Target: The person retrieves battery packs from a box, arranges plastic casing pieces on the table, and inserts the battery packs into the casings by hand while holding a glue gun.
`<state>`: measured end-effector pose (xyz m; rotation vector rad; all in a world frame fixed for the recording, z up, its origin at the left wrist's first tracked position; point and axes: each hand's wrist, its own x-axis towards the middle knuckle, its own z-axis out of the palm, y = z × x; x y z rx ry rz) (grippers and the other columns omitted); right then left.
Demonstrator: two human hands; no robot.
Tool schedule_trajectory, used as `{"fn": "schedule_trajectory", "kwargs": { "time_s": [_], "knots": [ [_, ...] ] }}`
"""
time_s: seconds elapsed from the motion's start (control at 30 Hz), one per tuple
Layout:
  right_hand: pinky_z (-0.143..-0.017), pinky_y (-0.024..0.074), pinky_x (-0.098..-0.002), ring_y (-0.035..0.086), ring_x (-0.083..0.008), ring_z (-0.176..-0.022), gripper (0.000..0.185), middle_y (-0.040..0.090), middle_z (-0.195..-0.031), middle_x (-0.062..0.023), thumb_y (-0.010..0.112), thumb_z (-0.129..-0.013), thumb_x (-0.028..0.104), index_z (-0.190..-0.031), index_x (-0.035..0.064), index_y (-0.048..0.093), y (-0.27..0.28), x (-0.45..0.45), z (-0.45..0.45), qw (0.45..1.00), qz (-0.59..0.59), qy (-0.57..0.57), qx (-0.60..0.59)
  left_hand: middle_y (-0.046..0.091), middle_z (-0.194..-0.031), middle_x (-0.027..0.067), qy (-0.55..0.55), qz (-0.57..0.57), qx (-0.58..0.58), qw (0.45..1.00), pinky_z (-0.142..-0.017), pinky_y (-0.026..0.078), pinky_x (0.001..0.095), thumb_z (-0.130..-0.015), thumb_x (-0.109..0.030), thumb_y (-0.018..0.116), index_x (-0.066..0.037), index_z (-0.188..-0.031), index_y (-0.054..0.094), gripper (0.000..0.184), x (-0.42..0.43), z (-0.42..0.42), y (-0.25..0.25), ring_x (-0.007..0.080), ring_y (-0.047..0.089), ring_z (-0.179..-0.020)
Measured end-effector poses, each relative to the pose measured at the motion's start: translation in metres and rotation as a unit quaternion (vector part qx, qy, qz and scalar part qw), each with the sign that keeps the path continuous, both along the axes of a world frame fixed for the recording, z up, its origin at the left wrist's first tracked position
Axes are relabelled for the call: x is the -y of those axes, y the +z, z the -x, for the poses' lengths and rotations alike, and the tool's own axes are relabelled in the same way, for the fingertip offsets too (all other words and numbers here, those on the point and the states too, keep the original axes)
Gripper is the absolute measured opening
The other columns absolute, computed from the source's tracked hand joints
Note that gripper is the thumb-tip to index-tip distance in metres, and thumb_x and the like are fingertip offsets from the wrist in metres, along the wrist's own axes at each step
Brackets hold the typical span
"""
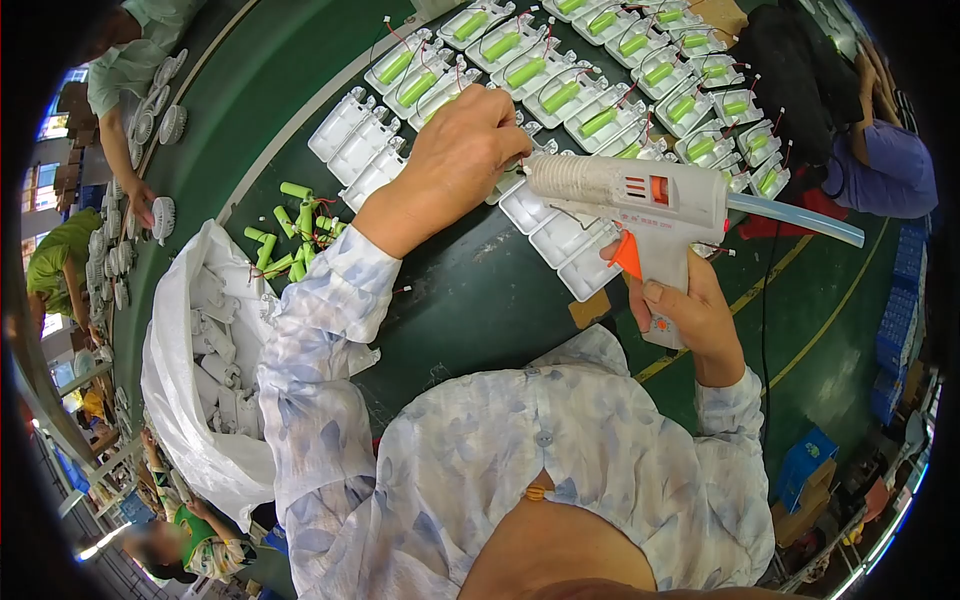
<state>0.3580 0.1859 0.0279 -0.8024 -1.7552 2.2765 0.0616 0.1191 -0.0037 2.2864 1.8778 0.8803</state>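
Observation:
My right hand (690,305) is wrapped round the handle of a white glue gun (640,200), which has an orange trigger and a clear glue stick at its rear. The gun's nozzle points left, close to the fingertips of my left hand (470,140). Those fingers are pinched together over the white casings, and what they hold is hidden. Rows of open white casings (525,75) with green cells and thin wires lie beyond. Empty white casings (355,135) sit left of my left hand, and others (575,245) under the gun. Loose green cells (290,230) lie in a pile at the left.
A white plastic bag (215,440) of white parts stands at the left, near my left forearm. A dark cable (767,330) hangs at the right. Other people are at the far left and upper right. Blue crates (900,320) stand at the far right.

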Motion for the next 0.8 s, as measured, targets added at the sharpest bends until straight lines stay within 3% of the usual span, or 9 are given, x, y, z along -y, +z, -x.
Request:
{"fn": "schedule_trajectory", "kwargs": {
  "time_s": [0.47, 0.6, 0.8],
  "knots": [
    [-0.054, 0.0415, -0.0249, 0.055, -0.0102, -0.057, 0.040, 0.058, -0.072, -0.0045, 0.056, -0.088, 0.017, -0.122, -0.0042, 0.055, -0.009, 0.006, -0.004, 0.999, 0.008, -0.036, -0.018, 0.056, -0.083, 0.0052, 0.015, -0.016, -0.042, 0.999, -0.072, 0.046, 0.0369, -0.068, -0.003, 0.078, -0.009, -0.086, 0.072, 0.020, -0.002, -0.002, -0.009, 0.0260, 0.055, -0.083],
    [-0.054, 0.0415, -0.0247, 0.054, -0.0101, -0.058, 0.038, 0.057, -0.072, -0.0048, 0.056, -0.088, 0.016, -0.120, -0.0045, 0.055, -0.013, 0.007, -0.003, 0.997, 0.004, -0.059, -0.040, 0.058, -0.087, 0.0076, 0.041, -0.049, -0.026, 0.998, -0.074, 0.047, 0.0370, -0.072, 0.001, 0.074, -0.007, -0.092, 0.070, 0.022, 0.011, 0.004, 0.019, 0.0278, 0.056, -0.086],
    [-0.054, 0.0421, -0.0251, 0.052, -0.0102, -0.058, 0.035, 0.058, -0.074, -0.0061, 0.054, -0.089, 0.014, -0.119, -0.0042, 0.053, -0.018, 0.002, 0.009, 0.998, 0.018, -0.036, -0.058, 0.061, -0.091, 0.0101, 0.071, 0.018, 0.010, 0.997, -0.075, 0.047, 0.0372, -0.076, 0.003, 0.071, -0.002, -0.095, 0.068, 0.020, 0.062, 0.006, 0.075, 0.0291, 0.058, -0.086]
  ]
}}
